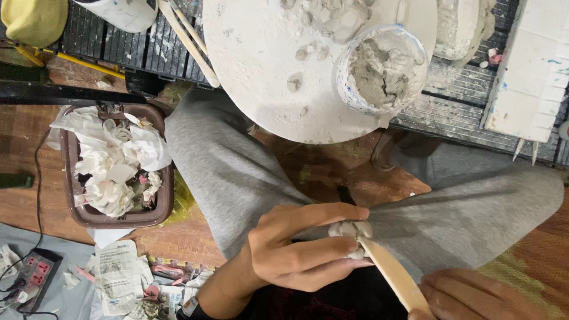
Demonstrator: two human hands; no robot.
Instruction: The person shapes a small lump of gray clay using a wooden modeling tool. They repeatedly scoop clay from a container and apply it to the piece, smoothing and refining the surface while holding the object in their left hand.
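Here the left hand [296, 249] pinches a clay lump [351, 230]; the right [468, 296], half cropped, apparently grips a wooden stick [394, 275].

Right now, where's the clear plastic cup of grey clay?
In the head view, the clear plastic cup of grey clay stands upper right of centre on the round white board, near its right edge, above the grey-trousered knees.

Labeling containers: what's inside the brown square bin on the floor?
The brown square plastic bin is heaped with crumpled white tissue paper, with a few pink scraps lower right. The paper covers everything deeper and the bin's bottom.
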